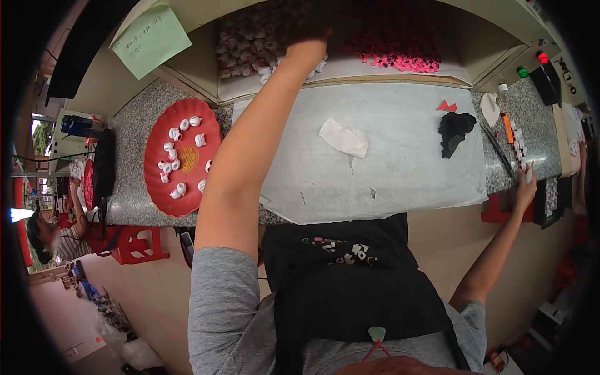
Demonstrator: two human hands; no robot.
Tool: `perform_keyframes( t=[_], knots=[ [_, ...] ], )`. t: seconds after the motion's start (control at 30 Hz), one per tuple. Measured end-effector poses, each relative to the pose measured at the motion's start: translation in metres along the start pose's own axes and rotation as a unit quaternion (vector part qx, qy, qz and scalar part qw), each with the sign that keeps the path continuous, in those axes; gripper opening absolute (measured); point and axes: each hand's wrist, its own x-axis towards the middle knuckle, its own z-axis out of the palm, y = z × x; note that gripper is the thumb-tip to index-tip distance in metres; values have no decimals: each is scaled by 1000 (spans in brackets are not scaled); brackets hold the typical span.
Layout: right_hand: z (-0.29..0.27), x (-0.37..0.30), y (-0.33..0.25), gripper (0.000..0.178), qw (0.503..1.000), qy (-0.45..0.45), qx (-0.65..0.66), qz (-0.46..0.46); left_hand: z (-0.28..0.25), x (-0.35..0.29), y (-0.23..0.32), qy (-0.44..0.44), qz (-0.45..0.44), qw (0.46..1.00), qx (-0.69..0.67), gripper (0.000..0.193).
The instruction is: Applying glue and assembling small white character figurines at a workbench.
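Near: right hand [525,184] at the tabletop's [545,157] right edge, beside a small pale piece [530,172], grip unclear. Middle: red scalloped tray [155,134] bearing white figurines [200,140]; white cloth [344,139] on paper [294,150]. Far: left hand [309,47] at the shelf's figurine heap [247,53], finger state untellable; apparent step, gathering; next move calls for a secure grasp.

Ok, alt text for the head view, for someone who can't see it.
A person's left hand reaches into a shelf beside heaped small white pieces, with pink pieces to the right. The right hand is by the granite bench's right end; a red tray with scattered white pieces lies on the left.
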Motion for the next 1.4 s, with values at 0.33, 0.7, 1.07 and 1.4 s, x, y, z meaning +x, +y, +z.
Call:
perform_keyframes(
  t=[0.33, 0.7, 1.07, 1.4],
  knots=[
    [-12, -87, -175, 25, 910, -109, 400, 22, -90, -99, 44, -12, -143, 767, -625, 19],
    [18, -194, -359, 29, 720, -417, 553, -39, -89, -218, 80, 114, -236, 533, -804, 25],
    [22, -203, -374, 41, 726, -238, 608, -214, -85, -232, 82, 106, -249, 545, -793, 35],
    [22, -207, -372, 47, 717, -241, 589, -282, -82, -231, 85, 104, -255, 540, -795, 36]
  ],
)
